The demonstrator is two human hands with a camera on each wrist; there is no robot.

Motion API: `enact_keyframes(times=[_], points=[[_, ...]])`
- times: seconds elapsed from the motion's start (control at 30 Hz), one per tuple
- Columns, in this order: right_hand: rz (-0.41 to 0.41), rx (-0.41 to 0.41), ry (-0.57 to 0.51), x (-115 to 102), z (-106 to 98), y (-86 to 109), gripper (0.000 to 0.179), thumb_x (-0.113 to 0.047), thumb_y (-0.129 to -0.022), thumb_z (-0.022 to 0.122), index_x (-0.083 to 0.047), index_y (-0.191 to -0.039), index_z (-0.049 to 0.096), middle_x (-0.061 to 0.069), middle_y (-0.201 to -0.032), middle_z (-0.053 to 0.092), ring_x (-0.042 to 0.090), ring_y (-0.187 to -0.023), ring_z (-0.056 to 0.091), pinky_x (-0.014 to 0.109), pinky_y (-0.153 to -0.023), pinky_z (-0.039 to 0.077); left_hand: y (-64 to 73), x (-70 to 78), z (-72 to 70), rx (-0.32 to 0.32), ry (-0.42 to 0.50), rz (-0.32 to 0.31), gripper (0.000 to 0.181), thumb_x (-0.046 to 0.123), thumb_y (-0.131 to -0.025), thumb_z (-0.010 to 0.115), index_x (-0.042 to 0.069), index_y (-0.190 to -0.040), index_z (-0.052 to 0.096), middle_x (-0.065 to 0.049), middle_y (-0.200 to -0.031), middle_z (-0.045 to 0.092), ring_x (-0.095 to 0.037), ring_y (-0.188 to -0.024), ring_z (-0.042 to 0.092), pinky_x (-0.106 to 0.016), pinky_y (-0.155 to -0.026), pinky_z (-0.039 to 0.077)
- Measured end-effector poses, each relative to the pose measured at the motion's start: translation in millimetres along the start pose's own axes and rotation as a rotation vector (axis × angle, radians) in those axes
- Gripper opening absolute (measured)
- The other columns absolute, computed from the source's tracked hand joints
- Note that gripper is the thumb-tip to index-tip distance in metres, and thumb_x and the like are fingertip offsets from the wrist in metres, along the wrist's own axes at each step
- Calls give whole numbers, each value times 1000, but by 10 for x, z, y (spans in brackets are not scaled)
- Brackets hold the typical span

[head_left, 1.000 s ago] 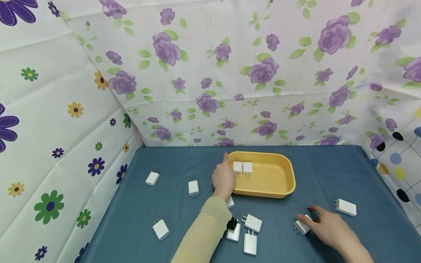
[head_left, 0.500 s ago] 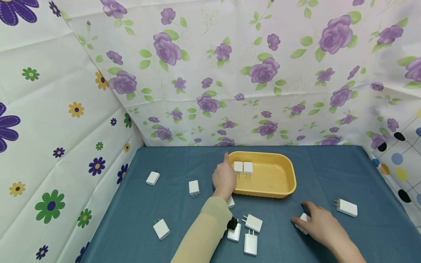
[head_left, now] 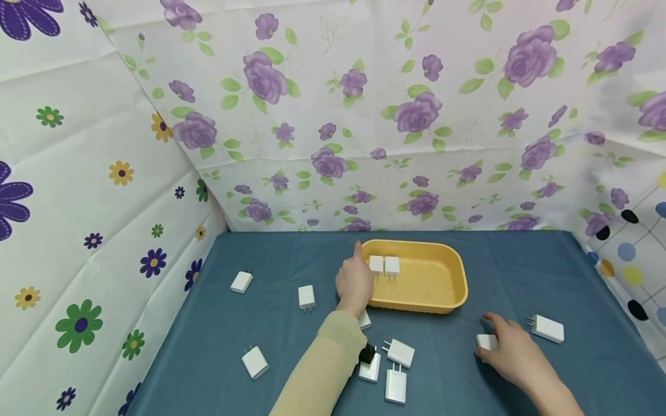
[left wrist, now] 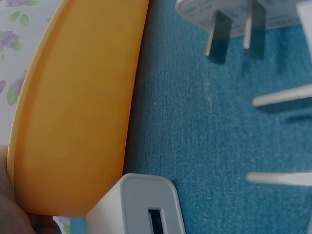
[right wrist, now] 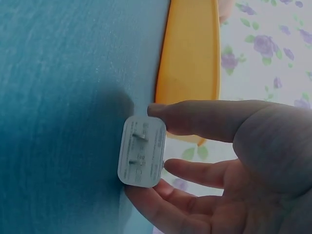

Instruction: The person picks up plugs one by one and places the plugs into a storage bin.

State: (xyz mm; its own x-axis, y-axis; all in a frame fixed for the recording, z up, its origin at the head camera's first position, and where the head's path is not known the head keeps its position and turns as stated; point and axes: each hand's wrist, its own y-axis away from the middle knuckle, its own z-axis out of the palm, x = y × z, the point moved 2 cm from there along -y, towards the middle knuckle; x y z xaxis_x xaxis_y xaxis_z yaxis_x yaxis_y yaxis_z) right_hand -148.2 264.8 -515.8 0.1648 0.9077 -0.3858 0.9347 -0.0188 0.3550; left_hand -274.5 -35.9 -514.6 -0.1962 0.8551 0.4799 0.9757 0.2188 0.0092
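Observation:
My right hand [head_left: 515, 349] pinches a white plug-in charger [right wrist: 142, 152] between thumb and fingertips, close over the blue tablecloth. Its two metal prongs show in the right wrist view; in the head view the hand covers part of it. On the left rim of a yellow plastic basket [head_left: 432, 283] is my left hand [head_left: 356, 283], gripping the wall with the index finger stretched along it. Two white chargers [head_left: 384, 265] lie side by side inside the basket, against its left end. Another charger [left wrist: 146, 202] sits just below my left hand, mostly hidden by the wrist in the head view.
Several loose chargers lie on the cloth: a group [head_left: 395, 386] in front of the basket, others at the left, such as one charger [head_left: 255, 363], and one charger [head_left: 548, 329] right of my right hand. A flowered curtain [head_left: 333, 115] rises behind the table.
My right hand closes on the charger and moves it slightly up and right, turning it so its prongs no longer show in the head view. The left hand and basket stay put.

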Motion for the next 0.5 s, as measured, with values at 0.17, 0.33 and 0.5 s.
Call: enact_keyframes(times=[0.17,0.33,0.5], points=[[2,13,-2,14,5,7,88,-28,-83,93,13,-148,49,31,-115,63,39,-99,65,57,-82,54,-5,0,-3,-4,-4,-2,72,17,-104,71,23,-168,39,-3,-66,60,-17,-47,54,-35,-45,43],[-1,23,-7,14,-2,7,89,-27,-81,94,12,-147,50,30,-115,64,39,-99,65,57,-82,53,-10,2,3,-7,-14,0,74,19,-103,73,23,-168,39,-4,-71,64,-16,-48,54,-36,-46,45],[1,23,-17,24,-5,5,88,-26,-80,95,12,-146,52,28,-113,65,36,-96,64,56,-81,53,-5,6,7,-4,-15,-3,73,19,-103,72,24,-168,39,-4,-68,62,-17,-47,53,-36,-45,44]])
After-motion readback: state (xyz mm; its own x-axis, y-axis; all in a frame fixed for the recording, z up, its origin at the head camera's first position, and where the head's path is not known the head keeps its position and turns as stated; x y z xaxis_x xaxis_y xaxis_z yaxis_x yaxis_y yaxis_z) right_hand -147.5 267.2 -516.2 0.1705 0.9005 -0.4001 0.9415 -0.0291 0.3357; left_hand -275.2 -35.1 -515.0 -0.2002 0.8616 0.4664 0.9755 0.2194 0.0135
